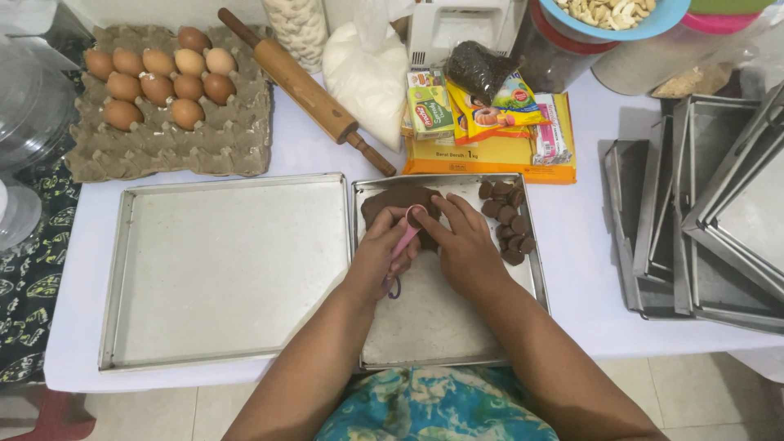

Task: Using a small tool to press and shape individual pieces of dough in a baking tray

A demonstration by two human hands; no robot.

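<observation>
- A white table fills the frame.
- A large bare tray lies at left centre.
- A smaller tray sits just right of it, touching.
- An egg carton with brown eggs is at upper left.
- A rolling pin slants at top centre.
- A slab of brown dough lies at the smaller tray's top.
- The right hand rests fingertips on the dough, gripping nothing.
- The left hand is closed around a pink spoon, its tip at the dough.
- Small dough pieces line the tray's right edge.
</observation>
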